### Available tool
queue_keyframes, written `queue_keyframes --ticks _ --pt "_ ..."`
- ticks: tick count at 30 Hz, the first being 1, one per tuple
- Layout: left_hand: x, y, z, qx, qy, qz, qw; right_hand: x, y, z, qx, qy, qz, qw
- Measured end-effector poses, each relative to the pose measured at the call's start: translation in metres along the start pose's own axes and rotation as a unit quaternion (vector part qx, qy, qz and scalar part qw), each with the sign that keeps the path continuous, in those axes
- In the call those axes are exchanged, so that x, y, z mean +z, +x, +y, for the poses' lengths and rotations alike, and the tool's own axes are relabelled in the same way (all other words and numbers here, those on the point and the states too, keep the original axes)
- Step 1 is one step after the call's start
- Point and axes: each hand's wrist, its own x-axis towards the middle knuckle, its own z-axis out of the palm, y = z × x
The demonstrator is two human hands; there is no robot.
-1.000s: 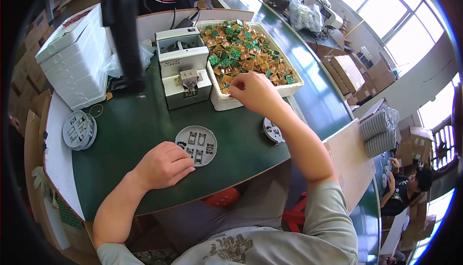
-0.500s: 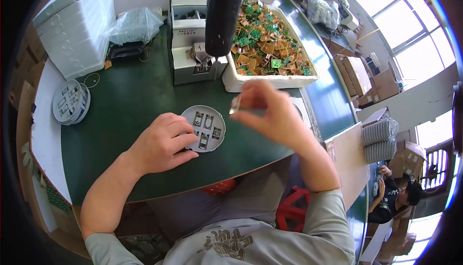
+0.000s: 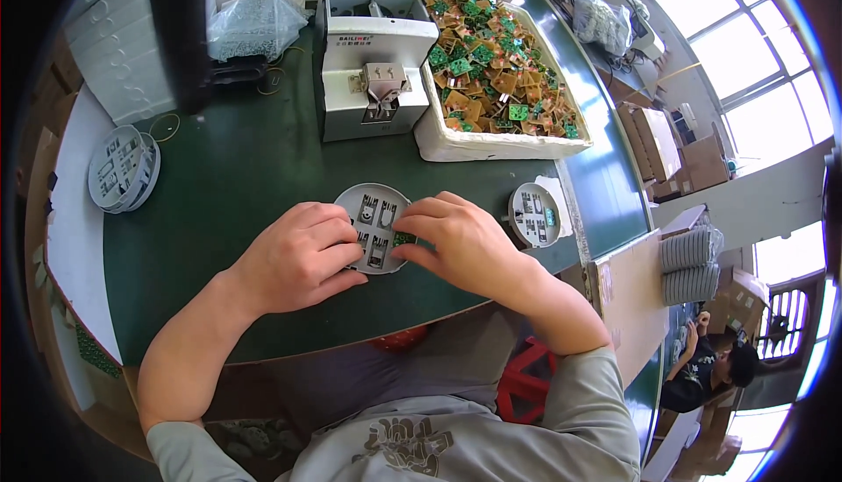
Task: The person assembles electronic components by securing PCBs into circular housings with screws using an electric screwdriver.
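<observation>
A round light-grey plastic housing (image 3: pixel 373 205) with several rectangular slots lies on the green table in front of me. My left hand (image 3: pixel 307 249) grips its left rim, with the fingertips over the edge. At the right side of the housing, my right hand (image 3: pixel 452 241) pinches a small green circuit board (image 3: pixel 403 239) against the inner face. The fingers partly cover this board, so how it sits in its slot cannot be made out.
A white foam box (image 3: pixel 504 144) heaped with small circuit boards stands beside a grey screw-feeding machine (image 3: pixel 377 87). Another round housing (image 3: pixel 535 216) lies at right, stacked ones (image 3: pixel 123 171) at left. A black cylindrical tool (image 3: pixel 178 35) hangs over the back left. A co-worker (image 3: pixel 706 364) sits far right.
My right hand has come down and left, bringing a small part to the housing. The hanging black tool appears farther left. The housing at right is now uncovered. My left hand keeps its hold.
</observation>
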Motion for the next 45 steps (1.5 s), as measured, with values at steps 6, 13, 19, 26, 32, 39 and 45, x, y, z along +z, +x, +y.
queue_keyframes --ticks 6,13,19,26,32,39,45 --pt "-0.006 0.001 -0.001 -0.024 -0.013 0.001 1.0 -0.008 0.002 0.008 -0.099 0.046 0.1 0.989" --pt "-0.011 0.002 -0.002 -0.174 -0.272 0.079 0.943 -0.003 0.002 0.036 -0.06 0.24 0.063 0.967" --pt "-0.011 -0.003 0.003 -0.382 -0.388 0.1 0.833 0.012 0.021 0.029 0.187 0.625 -0.025 0.757" --pt "-0.005 -0.002 0.001 -0.386 -0.394 0.131 0.824 0.026 0.022 0.03 0.187 0.711 -0.045 0.676" --pt "-0.006 -0.005 -0.003 -0.375 -0.376 0.119 0.839 0.026 0.02 0.028 0.165 0.695 -0.04 0.699" --pt "-0.005 -0.009 -0.003 -0.377 -0.379 0.117 0.837 0.028 0.017 0.033 0.144 0.684 -0.05 0.713" --pt "-0.024 0.002 -0.008 -0.199 -0.145 0.086 0.965 0.014 0.019 0.052 -0.15 0.348 0.095 0.921"
